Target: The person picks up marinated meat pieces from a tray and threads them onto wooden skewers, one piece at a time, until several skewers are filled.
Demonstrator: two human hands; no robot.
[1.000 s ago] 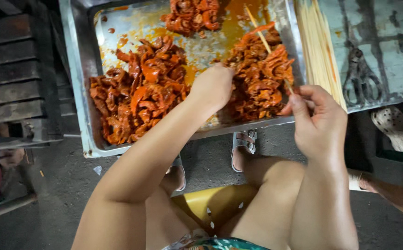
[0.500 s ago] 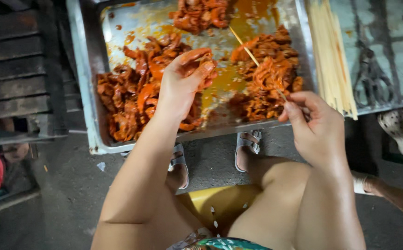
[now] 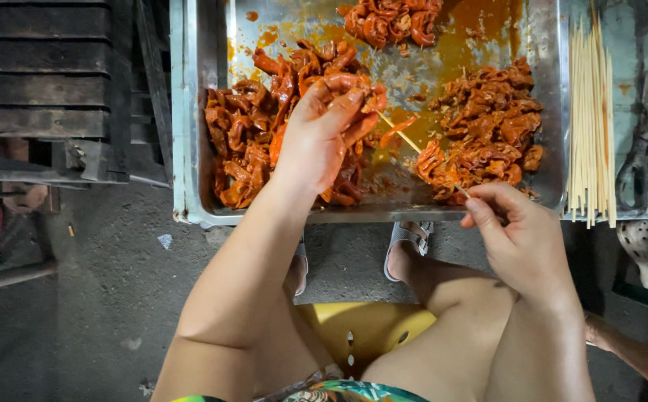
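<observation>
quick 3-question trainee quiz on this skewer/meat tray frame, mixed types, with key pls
1. True or false: the left hand holds a piece of sauced meat at the skewer's tip.
2. Which hand pinches the skewer: A) left B) right hand?
3. Where do the spare bamboo sticks lie relative to the metal tray?

Key: 1. true; 2. B; 3. just past its right rim, beside the scissors.
</observation>
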